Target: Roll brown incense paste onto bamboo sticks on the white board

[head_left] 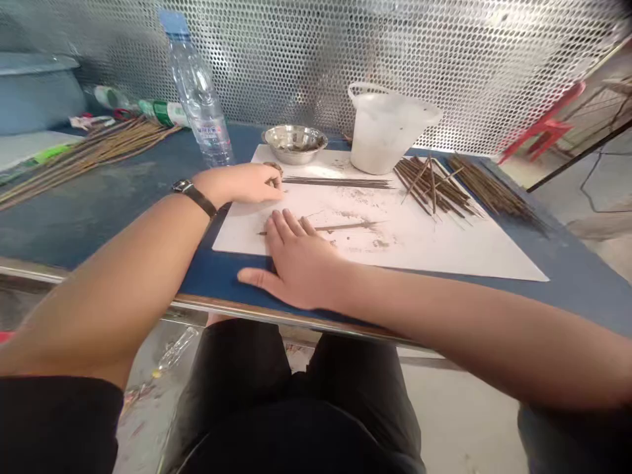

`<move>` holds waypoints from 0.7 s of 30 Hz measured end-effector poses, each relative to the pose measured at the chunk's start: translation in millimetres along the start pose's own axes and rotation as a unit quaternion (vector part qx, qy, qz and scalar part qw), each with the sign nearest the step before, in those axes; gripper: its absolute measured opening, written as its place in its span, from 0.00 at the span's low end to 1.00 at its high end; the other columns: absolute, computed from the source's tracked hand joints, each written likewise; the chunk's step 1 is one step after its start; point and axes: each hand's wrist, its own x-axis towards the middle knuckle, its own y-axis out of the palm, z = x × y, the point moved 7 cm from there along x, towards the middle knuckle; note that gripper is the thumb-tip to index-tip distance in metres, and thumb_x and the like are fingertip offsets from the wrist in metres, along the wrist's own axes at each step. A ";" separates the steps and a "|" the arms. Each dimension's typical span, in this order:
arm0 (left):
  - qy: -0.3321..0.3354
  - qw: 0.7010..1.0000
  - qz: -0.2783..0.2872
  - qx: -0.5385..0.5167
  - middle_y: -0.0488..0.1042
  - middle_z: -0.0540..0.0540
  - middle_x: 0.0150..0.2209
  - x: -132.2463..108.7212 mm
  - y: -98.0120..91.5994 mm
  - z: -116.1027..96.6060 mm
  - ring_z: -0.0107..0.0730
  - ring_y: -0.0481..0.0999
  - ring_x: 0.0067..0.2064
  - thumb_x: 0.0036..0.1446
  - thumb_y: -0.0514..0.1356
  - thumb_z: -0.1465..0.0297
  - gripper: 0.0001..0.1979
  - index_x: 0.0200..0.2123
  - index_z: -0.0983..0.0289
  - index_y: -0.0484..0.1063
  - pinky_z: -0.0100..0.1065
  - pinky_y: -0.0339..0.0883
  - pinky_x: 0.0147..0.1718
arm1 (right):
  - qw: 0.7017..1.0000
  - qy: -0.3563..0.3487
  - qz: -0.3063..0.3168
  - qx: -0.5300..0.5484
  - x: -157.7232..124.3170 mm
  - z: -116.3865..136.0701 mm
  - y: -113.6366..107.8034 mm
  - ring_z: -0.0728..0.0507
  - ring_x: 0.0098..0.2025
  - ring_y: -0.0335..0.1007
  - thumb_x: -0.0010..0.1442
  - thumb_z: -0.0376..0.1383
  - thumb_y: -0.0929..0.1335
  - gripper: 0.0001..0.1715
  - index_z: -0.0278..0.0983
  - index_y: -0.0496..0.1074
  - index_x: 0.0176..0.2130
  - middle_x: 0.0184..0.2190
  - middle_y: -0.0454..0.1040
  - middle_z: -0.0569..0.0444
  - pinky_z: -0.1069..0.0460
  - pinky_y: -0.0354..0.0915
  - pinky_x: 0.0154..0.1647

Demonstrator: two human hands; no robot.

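Observation:
My right hand (296, 260) lies flat and open on the near edge of a white sheet (444, 247), its fingers resting on a thin brown stick (345, 227). My left hand (247, 184), with a watch on the wrist, is curled at the sheet's far left corner, fingers pinched at the end of a small row of dark sticks (340, 182); what it grips is hidden. Brown dust is smeared across the middle of the sheet.
A steel bowl (295, 143), a white plastic bucket (388, 128) and a water bottle (200, 92) stand at the back. Stick piles lie at right (434, 184) and far left (93, 151). Perforated metal wall behind. Table edge is near my lap.

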 end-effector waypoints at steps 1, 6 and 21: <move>-0.008 1.000 0.001 0.001 0.86 0.59 0.54 -1.1 -0.7 0.3 0.51 0.83 0.52 0.63 0.60 0.51 0.23 0.52 0.58 0.82 0.40 0.69 0.44 | 1.000 -0.009 -0.012 0.011 0.5 -1.3 -1.8 0.20 0.90 0.28 0.79 0.72 0.51 0.70 0.15 0.42 0.86 0.87 0.35 0.28 0.27 0.39 0.89; -0.015 1.000 0.002 -0.009 0.85 0.59 0.58 -3.1 -1.3 1.6 0.51 0.83 0.55 0.63 0.60 0.53 0.23 0.54 0.57 0.82 0.41 0.69 0.47 | 0.998 -0.050 -0.035 0.033 -13.4 4.1 0.0 0.19 0.89 0.31 0.77 0.74 0.52 0.73 0.16 0.49 0.85 0.87 0.39 0.28 0.25 0.41 0.89; -0.019 0.999 0.005 -0.025 0.85 0.58 0.59 -2.7 0.1 3.8 0.52 0.83 0.56 0.63 0.61 0.52 0.24 0.56 0.56 0.83 0.42 0.71 0.49 | 0.996 -0.072 0.005 0.044 -42.9 12.5 -4.5 0.21 0.89 0.28 0.77 0.74 0.52 0.73 0.17 0.46 0.86 0.87 0.36 0.29 0.27 0.39 0.90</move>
